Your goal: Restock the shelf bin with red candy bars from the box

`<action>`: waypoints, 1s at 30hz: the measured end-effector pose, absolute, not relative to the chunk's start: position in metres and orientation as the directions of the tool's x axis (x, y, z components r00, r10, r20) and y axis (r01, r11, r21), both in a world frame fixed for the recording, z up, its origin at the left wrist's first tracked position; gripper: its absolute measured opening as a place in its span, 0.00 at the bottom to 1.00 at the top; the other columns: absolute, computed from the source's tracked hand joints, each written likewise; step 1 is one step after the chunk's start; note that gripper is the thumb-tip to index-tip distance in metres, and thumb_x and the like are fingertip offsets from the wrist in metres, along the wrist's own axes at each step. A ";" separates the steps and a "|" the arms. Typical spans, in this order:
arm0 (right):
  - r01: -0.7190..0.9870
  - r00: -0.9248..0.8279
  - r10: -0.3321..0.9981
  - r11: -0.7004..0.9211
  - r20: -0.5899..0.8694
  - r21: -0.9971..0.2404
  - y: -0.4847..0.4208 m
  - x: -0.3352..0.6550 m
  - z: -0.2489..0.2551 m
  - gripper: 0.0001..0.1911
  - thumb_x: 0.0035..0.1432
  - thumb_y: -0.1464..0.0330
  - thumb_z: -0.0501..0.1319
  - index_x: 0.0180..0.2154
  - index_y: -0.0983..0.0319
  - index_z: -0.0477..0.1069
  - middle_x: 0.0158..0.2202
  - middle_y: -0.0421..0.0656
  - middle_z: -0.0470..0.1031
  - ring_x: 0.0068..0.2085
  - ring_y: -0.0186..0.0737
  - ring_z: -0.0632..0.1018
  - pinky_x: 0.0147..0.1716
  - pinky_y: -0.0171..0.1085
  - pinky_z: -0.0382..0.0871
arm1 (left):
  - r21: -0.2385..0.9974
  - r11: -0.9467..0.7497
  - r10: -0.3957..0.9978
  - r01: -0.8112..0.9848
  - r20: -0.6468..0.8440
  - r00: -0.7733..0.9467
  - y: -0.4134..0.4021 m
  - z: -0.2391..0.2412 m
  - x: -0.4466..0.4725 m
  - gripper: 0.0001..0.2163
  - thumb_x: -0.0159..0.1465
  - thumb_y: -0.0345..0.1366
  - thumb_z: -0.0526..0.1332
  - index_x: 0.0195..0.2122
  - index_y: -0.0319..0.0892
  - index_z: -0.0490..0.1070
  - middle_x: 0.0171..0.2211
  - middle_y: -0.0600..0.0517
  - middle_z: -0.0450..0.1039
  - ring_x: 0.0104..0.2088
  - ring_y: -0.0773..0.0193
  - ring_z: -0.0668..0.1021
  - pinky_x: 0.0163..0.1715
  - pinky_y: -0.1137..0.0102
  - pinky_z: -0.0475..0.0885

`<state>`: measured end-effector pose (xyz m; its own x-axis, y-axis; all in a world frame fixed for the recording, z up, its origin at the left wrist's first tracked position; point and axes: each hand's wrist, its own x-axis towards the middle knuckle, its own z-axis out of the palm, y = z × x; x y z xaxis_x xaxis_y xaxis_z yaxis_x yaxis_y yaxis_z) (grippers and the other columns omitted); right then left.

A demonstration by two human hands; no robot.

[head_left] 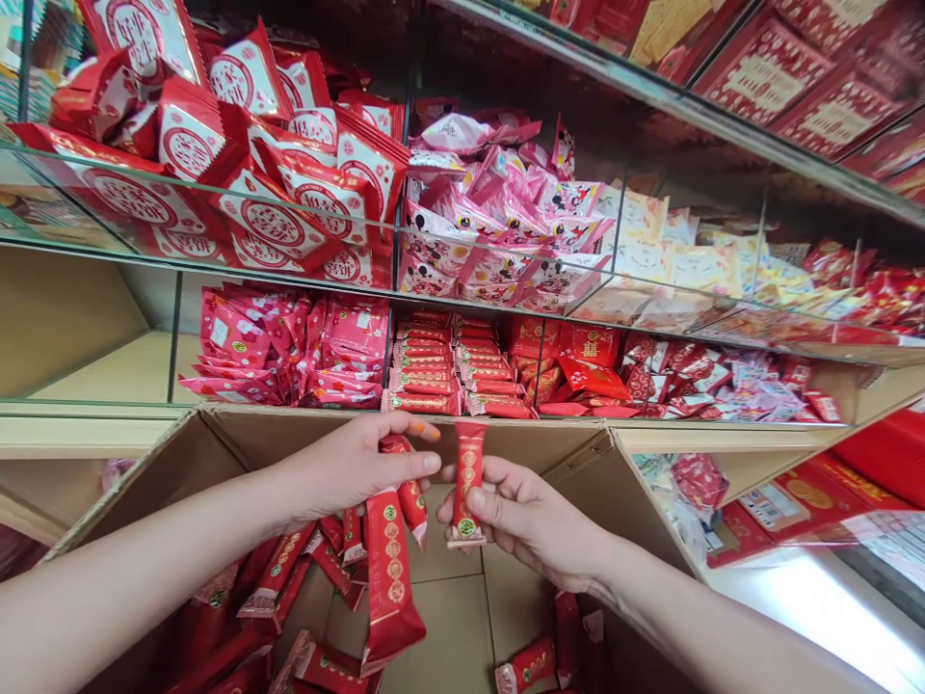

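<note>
My left hand [361, 467] is closed on a bunch of long red snack packets [390, 569] with gold print, which hang down from my fingers. My right hand [516, 516] pinches a single red packet [468, 482] of the same kind, held upright beside the left hand's bunch. Both hands hover over an open cardboard box [217, 448] that holds several more of these red packets [289, 578] along its bottom.
Glass shelves [289, 275] stand right behind the box. A stack of matching red packets [434, 371] sits in a middle compartment, pink packets [289, 347] to its left, mixed red ones to its right. Red-and-white and pink bags [498, 222] fill the shelf above. A second box [723, 501] stands at right.
</note>
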<state>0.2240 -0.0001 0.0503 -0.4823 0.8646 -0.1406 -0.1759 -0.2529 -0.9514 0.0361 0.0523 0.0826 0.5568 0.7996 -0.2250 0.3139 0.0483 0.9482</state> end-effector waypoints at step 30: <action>0.784 -0.500 0.660 0.620 0.561 -0.031 0.041 0.261 0.089 0.10 0.58 0.71 0.52 0.40 0.65 0.69 0.35 0.46 0.73 0.35 0.38 0.65 0.38 0.39 0.58 | 0.900 -0.113 0.735 0.421 -0.210 0.645 0.044 0.072 0.038 0.10 0.54 0.43 0.57 0.26 0.40 0.65 0.20 0.58 0.66 0.21 0.70 0.66 0.22 0.76 0.61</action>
